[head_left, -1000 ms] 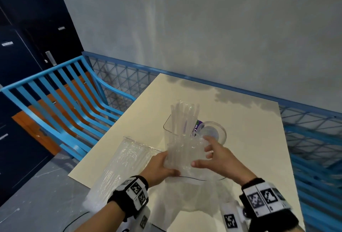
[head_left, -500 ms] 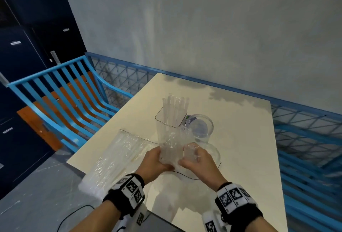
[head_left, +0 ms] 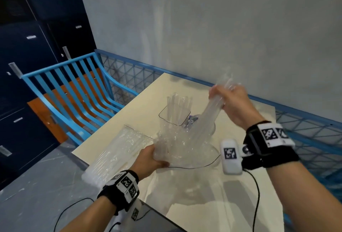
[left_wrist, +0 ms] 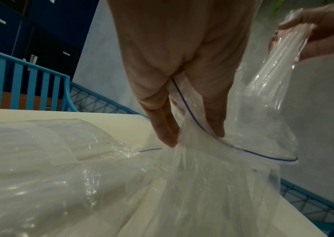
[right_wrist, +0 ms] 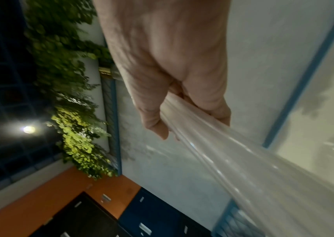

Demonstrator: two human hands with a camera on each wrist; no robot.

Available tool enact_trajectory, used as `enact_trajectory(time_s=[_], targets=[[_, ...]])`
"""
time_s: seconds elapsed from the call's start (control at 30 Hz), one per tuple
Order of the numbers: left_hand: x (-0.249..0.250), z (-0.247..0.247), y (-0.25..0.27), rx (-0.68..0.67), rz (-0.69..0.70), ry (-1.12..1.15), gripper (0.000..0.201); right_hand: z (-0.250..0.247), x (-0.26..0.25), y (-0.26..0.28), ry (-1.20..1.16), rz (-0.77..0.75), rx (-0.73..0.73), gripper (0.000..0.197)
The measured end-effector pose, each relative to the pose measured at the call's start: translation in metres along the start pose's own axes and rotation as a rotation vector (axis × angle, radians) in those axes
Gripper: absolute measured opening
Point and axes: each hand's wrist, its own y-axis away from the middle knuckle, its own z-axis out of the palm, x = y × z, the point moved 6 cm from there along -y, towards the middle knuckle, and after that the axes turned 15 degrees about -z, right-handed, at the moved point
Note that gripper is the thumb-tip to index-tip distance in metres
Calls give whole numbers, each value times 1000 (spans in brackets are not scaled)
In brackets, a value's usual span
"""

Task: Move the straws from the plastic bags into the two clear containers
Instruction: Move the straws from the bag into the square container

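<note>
A pale cream table (head_left: 240, 204) stands before me, blue railing (head_left: 61, 91) and grey wall behind. My left hand (head_left: 148, 159) pinches the blue-lined mouth of the crumpled clear plastic bag (head_left: 177, 148). Left of it lies a full bag of translucent straws (head_left: 114, 150). My right hand (head_left: 235, 105), raised, grips a translucent straw bundle (head_left: 203, 120) slanting down into the open bag. Behind stands the square clear container (head_left: 174, 115), its straws upright. No writing legible.
</note>
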Motion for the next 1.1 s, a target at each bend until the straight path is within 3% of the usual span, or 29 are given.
enact_trajectory(time_s=[0.2, 0.27, 0.37, 0.47, 0.6, 0.67, 0.77, 0.9, 1.0, 1.1], targets=[[-2, -10, -12, -16, -13, -20, 41, 8, -65, -67, -85, -261, 196, 9], [-5, -11, -17, -38, -25, -21, 37, 23, -56, -79, -77, -300, 243, 6], [-8, -12, -24, -63, -38, -26, 36, 53, -15, -83, 21, -245, 233, 10], [-10, -13, -30, -78, -29, -30, 34, 73, 38, -77, 143, -119, 153, 9], [-12, -16, -37, -96, -21, -31, 33, 84, 83, -68, 303, 134, -131, 62], [-13, -17, -40, -104, -23, -34, 33, 83, 87, -65, 382, 189, -284, 67], [-14, -18, -44, -113, -15, -40, 33, 68, 77, -63, 502, 162, -329, 64], [-14, -18, -46, -113, -6, -41, 31, 61, 92, -49, 840, 140, -401, 53], [-15, -18, -47, -111, -6, -44, 32, 74, 121, -26, 950, 207, -576, 21], [-15, -18, -49, -128, -9, -46, 33, 69, 121, -29, 966, 189, -517, 18]])
